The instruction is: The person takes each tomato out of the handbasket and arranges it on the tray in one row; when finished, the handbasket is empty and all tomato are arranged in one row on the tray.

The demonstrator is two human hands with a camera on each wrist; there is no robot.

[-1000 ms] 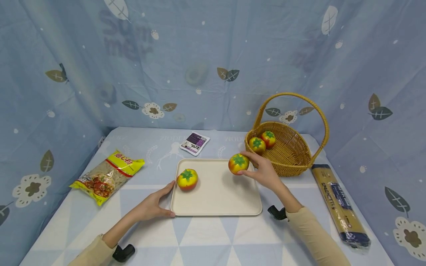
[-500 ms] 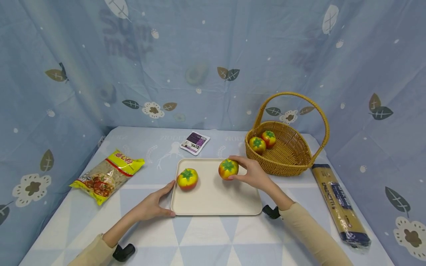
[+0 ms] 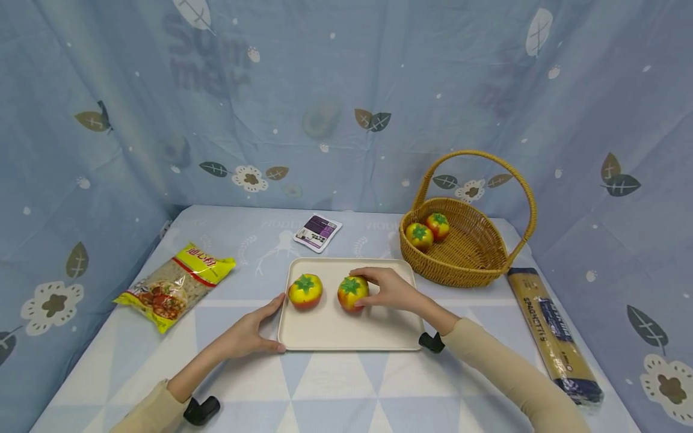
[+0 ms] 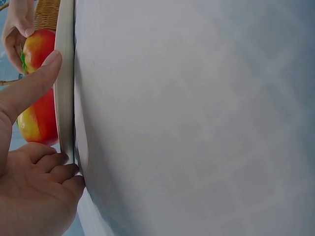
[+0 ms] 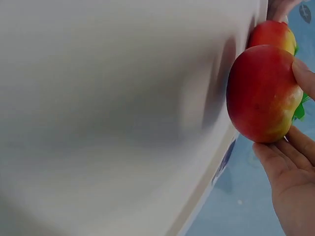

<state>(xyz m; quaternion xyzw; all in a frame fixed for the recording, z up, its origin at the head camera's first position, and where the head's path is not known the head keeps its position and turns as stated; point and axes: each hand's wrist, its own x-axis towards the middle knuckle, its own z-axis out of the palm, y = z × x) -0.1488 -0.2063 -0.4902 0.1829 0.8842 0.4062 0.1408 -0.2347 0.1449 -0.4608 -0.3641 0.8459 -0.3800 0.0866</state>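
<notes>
My right hand (image 3: 385, 291) pinches a red-and-yellow tomato (image 3: 348, 294) with a green star-shaped top, between thumb and fingers. It is over the middle of a cream tray (image 3: 352, 334); I cannot tell whether it touches the surface. In the right wrist view the held tomato (image 5: 263, 93) shows its smooth red underside. A second tomato (image 3: 305, 293) sits on the tray's left part, apart from the held one. My left hand (image 3: 246, 334) touches the tray's left side, thumb near the front corner, fingers spread along the edge. In the left wrist view its thumb (image 4: 34, 86) lies across the rim.
A wicker basket (image 3: 460, 273) with a tall handle stands behind the tray at right, two tomatoes (image 3: 419, 236) inside. Spaghetti (image 3: 557, 337) in a long pack lies at the far right. A yellow noodle bag (image 3: 175, 285) lies left, a purple-white sachet (image 3: 317, 233) at the back.
My right hand has carried the tomato leftward and lower, from the tray's back right to its middle. My left hand and the other tomatoes have stayed put.
</notes>
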